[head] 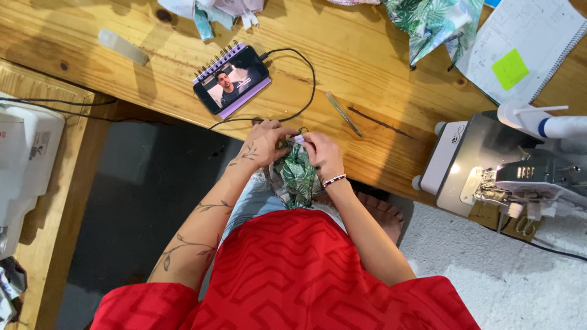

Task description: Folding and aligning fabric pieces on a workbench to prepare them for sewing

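My left hand [264, 142] and my right hand [320, 153] meet at the front edge of the wooden table [367, 55], both pinching the top of a small piece of green leaf-print fabric [298, 176]. The fabric hangs down over my lap between my forearms. A small white bit [299, 139] shows between my fingertips. My right wrist wears a beaded bracelet [334, 180]. A thin metal tool [343, 113] and a long dark needle-like stick [379, 122] lie on the table just beyond my right hand.
A phone [232, 79] playing a video rests on a purple spiral notebook, its black cable [306, 73] looping toward my hands. A sewing machine [507, 174] stands at right, another white machine [21, 159] at left. More leaf-print fabric [431, 21] and an open notebook [520, 46] lie far right.
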